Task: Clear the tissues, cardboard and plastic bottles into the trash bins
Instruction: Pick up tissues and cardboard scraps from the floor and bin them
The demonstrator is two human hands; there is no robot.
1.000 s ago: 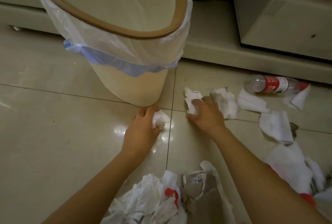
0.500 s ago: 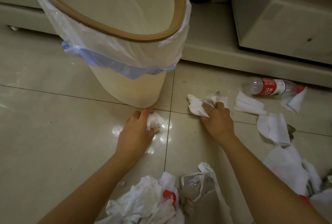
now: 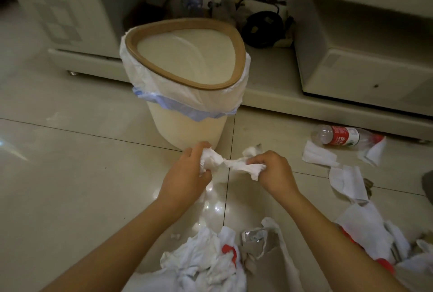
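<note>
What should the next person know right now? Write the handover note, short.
Left hand grips a wad of tissue; right hand grips more tissue; the two wads meet between the hands, in front of the trash bin.
Done: nothing visible inside the bin's liner.
Left: drop the held tissues in; loose tissues to the right; plastic bottle by the cabinet base; cardboard and crumpled pile nearest the camera.

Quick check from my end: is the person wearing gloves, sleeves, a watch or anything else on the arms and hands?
Nothing worn shows. The left hand and right hand are bare, with no gloves, rings or watch visible, and both forearms are uncovered down to the bottom edge of the head view. No sleeve cuff comes into the picture.
</note>
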